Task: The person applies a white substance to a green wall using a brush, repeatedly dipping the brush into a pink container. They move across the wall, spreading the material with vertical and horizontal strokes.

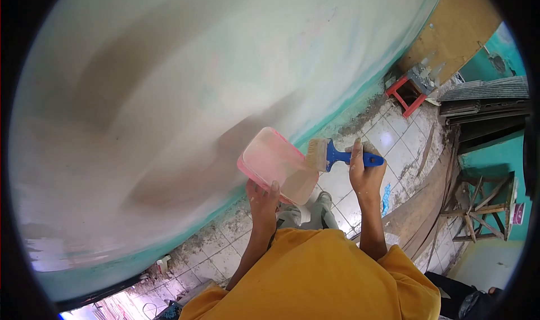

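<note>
My left hand (263, 203) grips the near edge of a pink plastic tub (260, 178), thumb over the rim. Pale whitish liquid coats the inside of the tub, which is tilted toward me. In my right hand (367, 171) is a wide paintbrush (336, 155) with a blue handle, my fingers wrapped around it. Its pale bristles point left and overlap the right rim of the tub in this view. Just beyond the tub stands a wall (185, 95) with patchy whitish paint over green, and shadows fall across it.
A red stool (406, 97) stands by the wall's far end. Stacked corrugated sheets (484, 90) lean at the right, above a wooden stand (485, 207). Dirty white floor tiles (398, 134) run along the wall, with brown sheeting (422, 213) lying over part of them.
</note>
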`<state>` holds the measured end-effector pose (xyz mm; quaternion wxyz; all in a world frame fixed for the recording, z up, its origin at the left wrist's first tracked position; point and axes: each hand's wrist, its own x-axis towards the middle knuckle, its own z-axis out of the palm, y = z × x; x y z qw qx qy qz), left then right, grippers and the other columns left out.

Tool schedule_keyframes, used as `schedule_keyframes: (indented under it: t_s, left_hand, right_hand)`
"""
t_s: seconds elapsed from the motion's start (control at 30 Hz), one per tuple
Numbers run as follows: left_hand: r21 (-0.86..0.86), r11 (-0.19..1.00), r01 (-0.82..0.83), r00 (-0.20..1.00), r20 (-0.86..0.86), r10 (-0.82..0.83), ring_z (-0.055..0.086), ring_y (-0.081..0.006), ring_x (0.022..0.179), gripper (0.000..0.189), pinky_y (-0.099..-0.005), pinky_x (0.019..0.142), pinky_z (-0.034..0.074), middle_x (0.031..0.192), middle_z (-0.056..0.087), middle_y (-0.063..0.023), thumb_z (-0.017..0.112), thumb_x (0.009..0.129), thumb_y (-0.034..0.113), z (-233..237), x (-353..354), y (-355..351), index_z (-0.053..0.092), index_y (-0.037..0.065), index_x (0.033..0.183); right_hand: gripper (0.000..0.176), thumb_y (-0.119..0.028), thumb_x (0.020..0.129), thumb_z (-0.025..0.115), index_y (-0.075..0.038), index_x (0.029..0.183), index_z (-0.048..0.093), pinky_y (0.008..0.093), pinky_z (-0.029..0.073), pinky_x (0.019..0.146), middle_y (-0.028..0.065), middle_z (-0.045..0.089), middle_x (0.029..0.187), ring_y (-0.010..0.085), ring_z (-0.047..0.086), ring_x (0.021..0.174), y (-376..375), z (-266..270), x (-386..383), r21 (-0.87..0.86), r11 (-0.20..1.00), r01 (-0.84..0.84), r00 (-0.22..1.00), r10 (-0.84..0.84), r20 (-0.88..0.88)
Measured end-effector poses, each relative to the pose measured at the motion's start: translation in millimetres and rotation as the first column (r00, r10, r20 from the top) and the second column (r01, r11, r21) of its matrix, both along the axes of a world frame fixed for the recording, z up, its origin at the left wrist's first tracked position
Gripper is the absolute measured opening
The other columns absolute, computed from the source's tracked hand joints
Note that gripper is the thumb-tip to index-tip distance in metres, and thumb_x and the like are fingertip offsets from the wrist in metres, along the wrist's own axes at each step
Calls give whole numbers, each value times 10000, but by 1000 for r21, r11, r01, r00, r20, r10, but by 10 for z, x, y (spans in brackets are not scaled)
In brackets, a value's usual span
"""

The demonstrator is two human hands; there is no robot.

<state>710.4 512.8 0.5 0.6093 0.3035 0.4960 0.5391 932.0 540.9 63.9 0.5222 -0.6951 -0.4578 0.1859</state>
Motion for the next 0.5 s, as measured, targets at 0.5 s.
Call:
schedule_keyframes:
  t_s: [0.5]
  left_hand:
    - [-70,995,-75,989,125,84,474,-280,1268,721,-394,994,481,1386,397,-204,630,949,179,72,806,-143,141,-23,1438]
  right_hand:
    - [422,-297,1001,537,46,787,658,295,455,523,78,596,583,130,574,532,426,-204,866,40,993,-112,980,117,-163]
